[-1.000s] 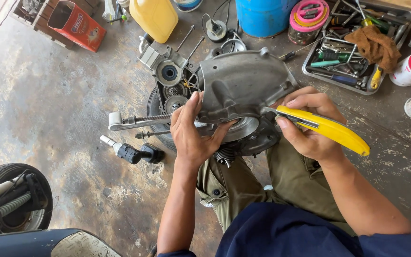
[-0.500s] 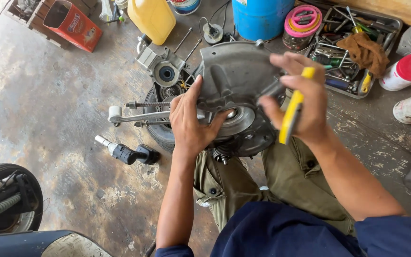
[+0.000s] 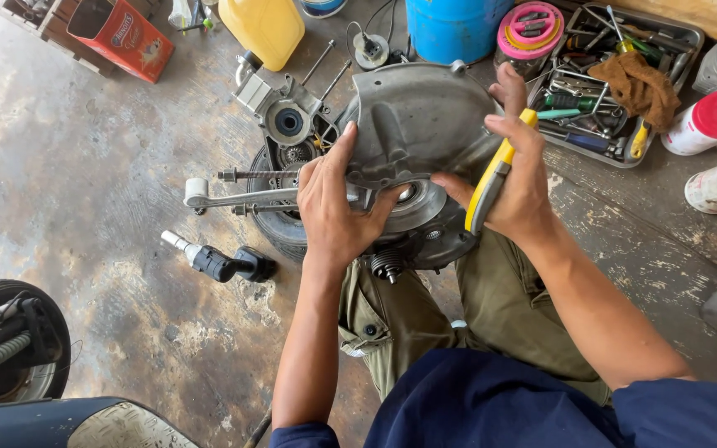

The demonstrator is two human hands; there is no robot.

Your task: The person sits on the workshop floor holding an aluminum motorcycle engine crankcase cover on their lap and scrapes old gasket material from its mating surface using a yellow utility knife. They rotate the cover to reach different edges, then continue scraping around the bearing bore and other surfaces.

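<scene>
A grey metal engine casing (image 3: pixel 412 124) lies on a small tyre (image 3: pixel 280 224) on the concrete floor in front of my knees. My left hand (image 3: pixel 335 207) rests on its left side, fingers spread over the cover near the round hub (image 3: pixel 417 203). My right hand (image 3: pixel 516 178) grips the casing's right edge while holding yellow-handled pliers (image 3: pixel 491 178) against the palm. A long bolt and lever (image 3: pixel 234 197) stick out to the left of the casing. A second casing part with a bearing hole (image 3: pixel 288 120) lies behind.
A metal tray of tools (image 3: pixel 616 75) with a brown rag sits at the upper right, beside red-capped cans (image 3: pixel 711 124). A yellow jug (image 3: pixel 263 29), blue drum (image 3: pixel 454 25) and red box (image 3: pixel 122 37) stand behind. A black tool (image 3: pixel 221 264) lies at left; a wheel (image 3: pixel 10 348) is at lower left.
My right hand turned the pliers from pointing right to upright and moved onto the casing's right edge. The left hand stayed on the casing.
</scene>
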